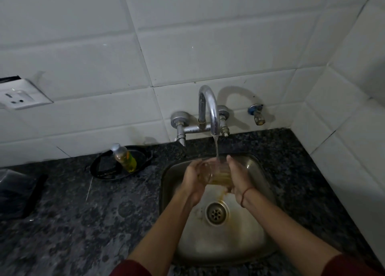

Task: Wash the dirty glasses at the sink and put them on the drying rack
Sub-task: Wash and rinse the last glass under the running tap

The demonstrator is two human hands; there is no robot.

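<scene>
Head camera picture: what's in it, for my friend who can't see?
The left hand and right hand hold a glass under the running tap, over the sink. A bottle stands in a black dish on the left.

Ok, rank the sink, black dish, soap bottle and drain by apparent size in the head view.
1. sink
2. black dish
3. soap bottle and drain: about alike here, and the bottle stands farther from the camera, so unranked.
</scene>
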